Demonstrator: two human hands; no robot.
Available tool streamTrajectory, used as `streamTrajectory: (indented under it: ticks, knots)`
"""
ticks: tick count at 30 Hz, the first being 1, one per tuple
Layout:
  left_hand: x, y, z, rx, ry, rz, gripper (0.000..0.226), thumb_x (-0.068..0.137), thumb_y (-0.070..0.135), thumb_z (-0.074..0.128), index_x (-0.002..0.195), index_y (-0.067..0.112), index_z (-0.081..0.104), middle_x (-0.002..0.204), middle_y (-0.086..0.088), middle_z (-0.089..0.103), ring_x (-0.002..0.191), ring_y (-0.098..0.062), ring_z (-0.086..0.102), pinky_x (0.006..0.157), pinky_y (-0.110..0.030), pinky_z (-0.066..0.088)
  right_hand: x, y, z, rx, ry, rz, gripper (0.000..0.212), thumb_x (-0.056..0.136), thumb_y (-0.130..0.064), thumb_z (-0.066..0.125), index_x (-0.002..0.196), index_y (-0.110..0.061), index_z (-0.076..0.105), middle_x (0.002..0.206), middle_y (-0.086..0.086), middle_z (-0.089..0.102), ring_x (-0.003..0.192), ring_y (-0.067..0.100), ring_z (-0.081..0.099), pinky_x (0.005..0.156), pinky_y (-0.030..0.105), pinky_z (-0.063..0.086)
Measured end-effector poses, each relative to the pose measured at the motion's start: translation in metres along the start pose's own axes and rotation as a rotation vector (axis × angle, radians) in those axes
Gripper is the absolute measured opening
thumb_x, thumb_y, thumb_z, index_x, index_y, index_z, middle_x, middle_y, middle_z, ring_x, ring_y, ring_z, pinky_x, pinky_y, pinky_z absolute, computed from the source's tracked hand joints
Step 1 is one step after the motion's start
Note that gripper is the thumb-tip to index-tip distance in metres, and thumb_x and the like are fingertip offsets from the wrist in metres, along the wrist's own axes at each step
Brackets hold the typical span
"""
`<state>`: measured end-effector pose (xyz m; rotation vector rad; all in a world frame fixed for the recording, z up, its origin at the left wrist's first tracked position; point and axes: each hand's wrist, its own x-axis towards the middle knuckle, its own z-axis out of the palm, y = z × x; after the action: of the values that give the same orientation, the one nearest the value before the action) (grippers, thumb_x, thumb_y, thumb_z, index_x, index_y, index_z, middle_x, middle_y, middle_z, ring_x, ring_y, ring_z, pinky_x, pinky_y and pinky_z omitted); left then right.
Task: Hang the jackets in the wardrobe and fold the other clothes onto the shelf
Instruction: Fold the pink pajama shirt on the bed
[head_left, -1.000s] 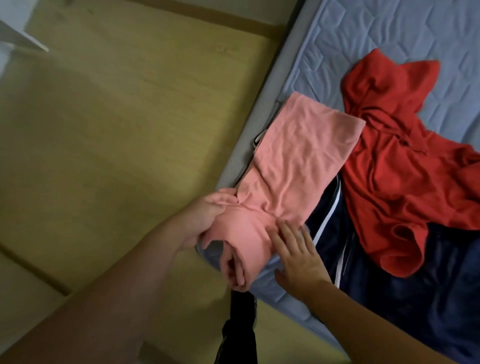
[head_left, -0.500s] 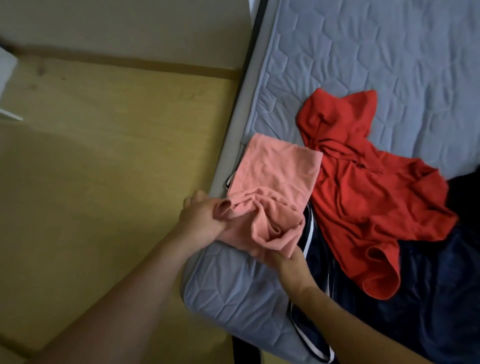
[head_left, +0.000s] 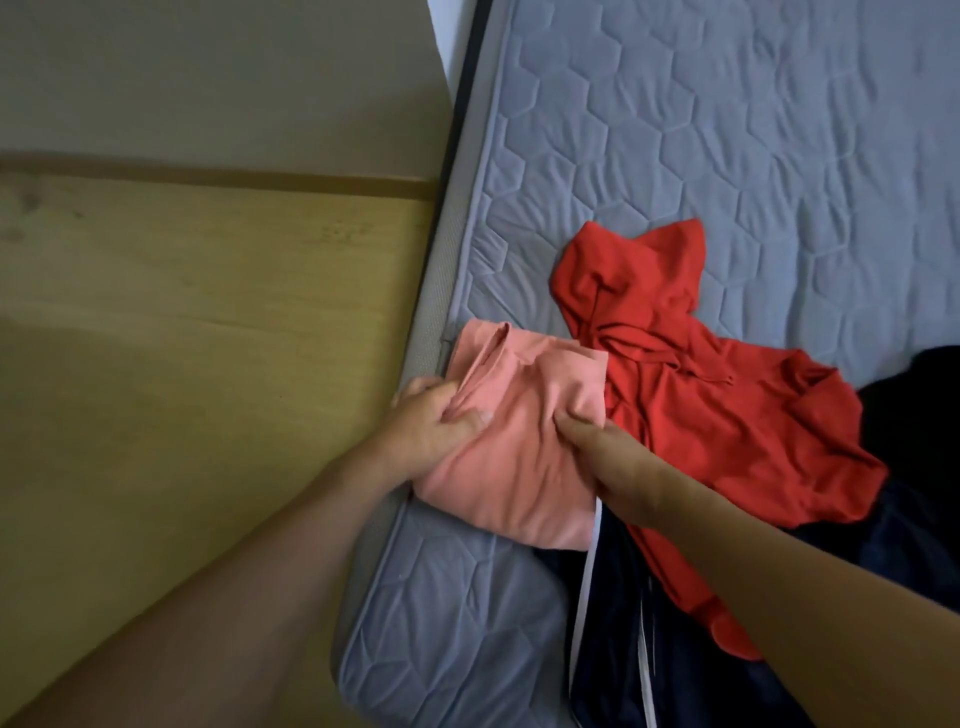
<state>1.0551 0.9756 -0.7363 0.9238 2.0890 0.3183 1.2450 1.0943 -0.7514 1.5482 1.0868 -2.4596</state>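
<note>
Currently both hands are gripping the folded pink garment (head_left: 519, 441) at frame centre, lying at the left edge of the bed (head_left: 753, 156). Left hand (head_left: 436, 431) is clamping its left side, thumb on top, fingers curled into the fabric. Right hand (head_left: 602, 457) is pinching its right edge. Red hoodie (head_left: 701, 389) is lying spread just right of it, touching. Dark navy clothing with white stripes (head_left: 613, 623) is sitting at lower right, partly under both. Wooden floor (head_left: 208, 312) is filling the left
</note>
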Motion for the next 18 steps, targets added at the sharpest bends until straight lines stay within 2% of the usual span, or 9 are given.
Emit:
streamTrajectory:
  ticks: [2, 4, 6, 8, 11, 13, 14, 16, 18]
  knots:
    - [0.010, 0.004, -0.002, -0.213, 0.031, 0.067, 0.066, 0.076, 0.060, 0.048, 0.120, 0.012, 0.061, 0.121, -0.009, 0.064, 0.116, -0.024, 0.057, 0.103, -0.039, 0.043, 0.008, -0.009, 0.001, 0.128, 0.048, -0.106, 0.029, 0.092, -0.018, 0.061, 0.119, -0.006, 0.063, 0.098, 0.010, 0.073, 0.085, 0.022, 0.070, 0.080, 0.037, 0.058]
    - [0.021, 0.006, 0.000, -0.296, 0.086, 0.064, 0.055, 0.087, 0.048, 0.050, 0.134, 0.019, 0.054, 0.128, -0.004, 0.063, 0.120, -0.019, 0.057, 0.105, -0.038, 0.042, 0.017, -0.019, 0.003, 0.150, 0.110, -0.178, 0.028, 0.088, -0.020, 0.068, 0.113, -0.008, 0.066, 0.099, 0.010, 0.074, 0.085, 0.021, 0.070, 0.074, 0.034, 0.059]
    - [0.028, 0.003, 0.006, -0.269, 0.115, 0.007, 0.044, 0.096, 0.043, 0.048, 0.135, 0.021, 0.052, 0.129, -0.003, 0.062, 0.121, -0.020, 0.056, 0.105, -0.037, 0.042, 0.030, -0.024, 0.003, 0.139, 0.261, -0.224, 0.029, 0.089, -0.021, 0.066, 0.115, -0.009, 0.065, 0.105, 0.009, 0.072, 0.092, 0.021, 0.068, 0.082, 0.034, 0.056]
    - [0.036, -0.002, 0.012, -0.175, 0.083, -0.119, 0.047, 0.098, 0.048, 0.043, 0.127, 0.015, 0.057, 0.127, -0.009, 0.063, 0.118, -0.025, 0.058, 0.101, -0.037, 0.044, 0.045, -0.026, 0.005, 0.101, 0.442, -0.262, 0.027, 0.096, -0.017, 0.055, 0.122, -0.009, 0.061, 0.112, 0.007, 0.067, 0.096, 0.017, 0.062, 0.088, 0.030, 0.049]
    - [0.036, -0.006, 0.006, -0.212, -0.090, -0.309, 0.073, 0.084, 0.072, 0.047, 0.119, 0.011, 0.066, 0.119, -0.008, 0.067, 0.110, -0.024, 0.062, 0.099, -0.037, 0.047, 0.059, -0.022, 0.013, 0.025, 0.623, -0.266, 0.031, 0.099, -0.022, 0.045, 0.126, -0.011, 0.059, 0.116, 0.007, 0.064, 0.098, 0.015, 0.057, 0.084, 0.023, 0.041]
    - [0.025, -0.009, 0.000, -0.353, -0.209, -0.273, 0.082, 0.057, 0.082, 0.063, 0.109, 0.019, 0.071, 0.109, 0.001, 0.072, 0.099, -0.013, 0.068, 0.095, -0.034, 0.051, 0.068, -0.018, 0.017, -0.096, 0.716, -0.235, 0.036, 0.100, -0.031, 0.042, 0.128, -0.014, 0.056, 0.123, 0.008, 0.061, 0.111, 0.023, 0.056, 0.093, 0.028, 0.040]
    - [0.020, -0.010, -0.001, -0.385, -0.232, -0.213, 0.080, 0.048, 0.079, 0.069, 0.104, 0.022, 0.071, 0.106, 0.004, 0.073, 0.095, -0.010, 0.069, 0.093, -0.033, 0.053, 0.072, -0.018, 0.018, -0.214, 0.776, -0.187, 0.039, 0.100, -0.037, 0.041, 0.130, -0.017, 0.055, 0.127, 0.010, 0.056, 0.117, 0.029, 0.052, 0.100, 0.034, 0.039]
    - [0.011, -0.014, 0.007, -0.409, -0.135, -0.096, 0.076, 0.052, 0.069, 0.071, 0.111, 0.021, 0.068, 0.107, 0.003, 0.072, 0.099, -0.013, 0.068, 0.093, -0.038, 0.053, 0.076, -0.019, 0.017, -0.423, 0.872, -0.086, 0.042, 0.099, -0.044, 0.039, 0.130, -0.020, 0.053, 0.133, 0.013, 0.046, 0.124, 0.035, 0.042, 0.105, 0.043, 0.032]
    - [0.005, -0.021, 0.021, -0.403, 0.066, -0.042, 0.068, 0.069, 0.059, 0.065, 0.123, 0.017, 0.062, 0.113, 0.000, 0.070, 0.105, -0.018, 0.066, 0.094, -0.039, 0.051, 0.080, -0.020, 0.018, -0.461, 0.905, -0.084, 0.041, 0.099, -0.042, 0.038, 0.128, -0.017, 0.054, 0.134, 0.013, 0.040, 0.124, 0.035, 0.038, 0.104, 0.044, 0.030]
